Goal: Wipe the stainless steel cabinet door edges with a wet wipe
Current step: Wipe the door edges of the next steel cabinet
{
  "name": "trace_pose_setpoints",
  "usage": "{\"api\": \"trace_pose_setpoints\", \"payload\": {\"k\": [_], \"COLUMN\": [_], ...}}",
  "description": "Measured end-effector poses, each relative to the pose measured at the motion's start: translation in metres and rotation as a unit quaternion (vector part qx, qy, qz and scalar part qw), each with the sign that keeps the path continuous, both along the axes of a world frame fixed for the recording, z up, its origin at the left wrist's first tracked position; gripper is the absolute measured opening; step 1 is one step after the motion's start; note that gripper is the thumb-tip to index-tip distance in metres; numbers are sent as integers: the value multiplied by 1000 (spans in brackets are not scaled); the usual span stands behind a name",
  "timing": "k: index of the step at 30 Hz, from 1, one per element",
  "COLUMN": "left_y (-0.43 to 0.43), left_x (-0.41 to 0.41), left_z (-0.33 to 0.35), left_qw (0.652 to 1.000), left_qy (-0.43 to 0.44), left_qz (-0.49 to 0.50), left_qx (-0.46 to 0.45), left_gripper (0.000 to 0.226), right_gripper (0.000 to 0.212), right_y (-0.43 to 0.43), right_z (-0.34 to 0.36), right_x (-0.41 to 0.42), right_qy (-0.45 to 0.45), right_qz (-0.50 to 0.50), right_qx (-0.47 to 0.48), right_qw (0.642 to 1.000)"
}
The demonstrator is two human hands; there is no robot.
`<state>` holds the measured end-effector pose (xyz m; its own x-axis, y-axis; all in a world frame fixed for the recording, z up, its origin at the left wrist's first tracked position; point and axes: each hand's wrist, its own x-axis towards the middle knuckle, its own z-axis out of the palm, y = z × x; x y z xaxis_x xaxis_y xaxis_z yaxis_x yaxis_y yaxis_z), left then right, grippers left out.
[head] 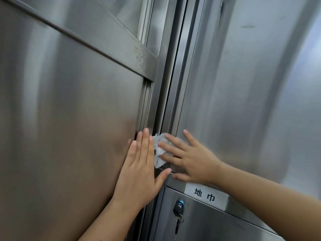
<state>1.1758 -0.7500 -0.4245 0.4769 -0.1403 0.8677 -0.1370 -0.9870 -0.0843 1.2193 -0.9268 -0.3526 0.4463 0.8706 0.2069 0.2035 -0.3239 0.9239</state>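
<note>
Two stainless steel cabinet doors meet at a vertical seam (pixel 166 94) running down the middle. My left hand (pixel 139 169) lies flat and open against the left door (pixel 69 119), fingers pointing up beside the seam. My right hand (pixel 189 159) presses a crumpled white wet wipe (pixel 159 150) onto the right door's edge (pixel 173 105), fingers spread over the wipe. The wipe sits between the two hands, partly hidden under my right fingers.
A horizontal steel band (pixel 97 44) crosses the left door near the top. Below my right hand a white label with black characters (pixel 205 195) sits on a lower door (pixel 217 223), whose lock (pixel 178 206) has a key hanging in it.
</note>
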Motion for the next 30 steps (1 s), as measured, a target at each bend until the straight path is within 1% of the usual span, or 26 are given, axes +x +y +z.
{"api": "trace_pose_setpoints", "payload": {"k": [2,4,7,11,13,16,19,22,24,27,30], "left_y": [-1,-2,-2,-1,-1,-1,-2,-2,-2,-2,-2], "left_x": [1,2,3,1,0,0,1,1,1,-1,0], "left_z": [-1,-2,-4,-2,-1,-1,-3,-4,-3,-3,-3], "left_qw": [1000,1000,1000,1000,1000,1000,1000,1000,1000,1000,1000], "left_qy": [2,3,2,10,14,22,25,20,20,20,21], "left_qz": [-2,-5,-5,-4,-4,0,-1,-2,-3,-12,-14], "left_qx": [-6,-9,-4,10,12,11,6,7,7,1,-1], "left_gripper": [81,83,85,87,87,90,92,89,88,85,85], "right_gripper": [59,58,63,65,64,58,57,61,63,63,59], "right_y": [1,3,4,-1,-1,-1,-1,-1,-3,-7,-5], "right_z": [13,28,20,-28,-35,-13,24,26,6,-20,-6], "right_x": [2,4,7,-1,-5,-2,1,2,-1,-10,-8], "right_qy": [-29,-52,-42,1,1,-19,-57,-50,-30,12,9], "right_qz": [0,-21,-38,-27,-29,-2,-35,-57,-50,-51,-43], "right_qx": [-8,27,59,12,-3,-14,38,65,38,-28,-56], "right_qw": [1000,998,997,1000,1000,1000,997,995,998,998,997]}}
